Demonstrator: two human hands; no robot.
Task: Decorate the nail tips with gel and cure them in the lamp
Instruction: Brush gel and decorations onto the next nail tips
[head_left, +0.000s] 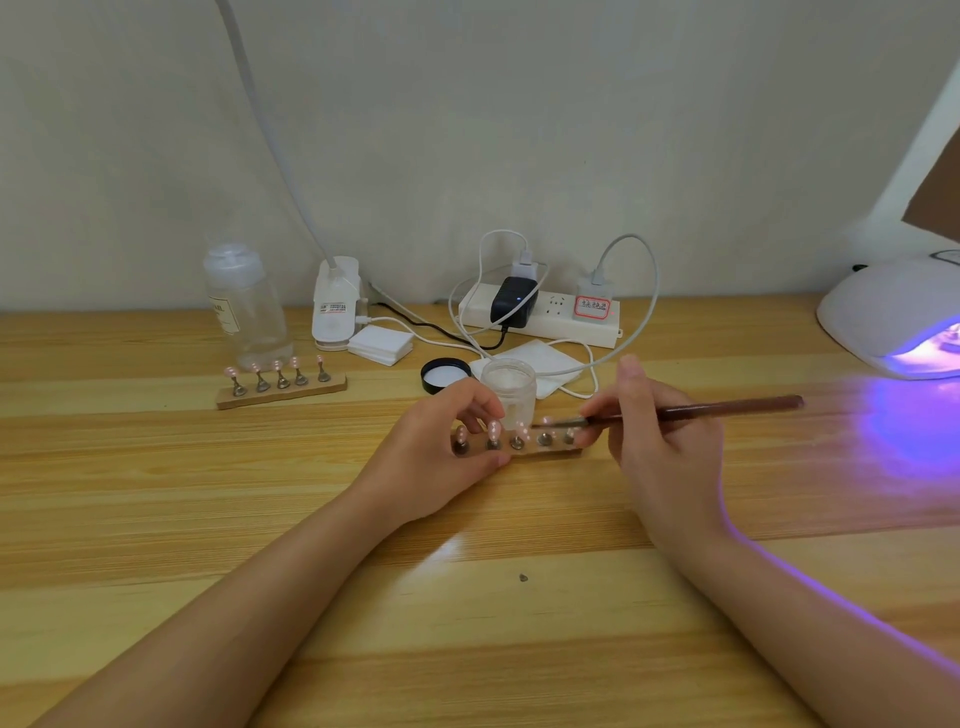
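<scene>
Left hand (447, 441) is pinching the nail-tip holder (519, 448) at frame center, steadying it; right hand (660, 447) is gripping the gel brush (727, 406), dabbing a tip.

Pale striped wooden tabletop (156, 519), smooth and lightly glossy. Small wooden holder strip (283, 391) with dull metal stands. Glossy pink nail tips (493, 429). Clear plastic bottle (247, 306). Glossy white plastic curing lamp (883, 306). Dark varnished wooden brush handle (727, 406).

Pale plain wall (519, 130) behind a glossy wooden table (156, 519).
</scene>
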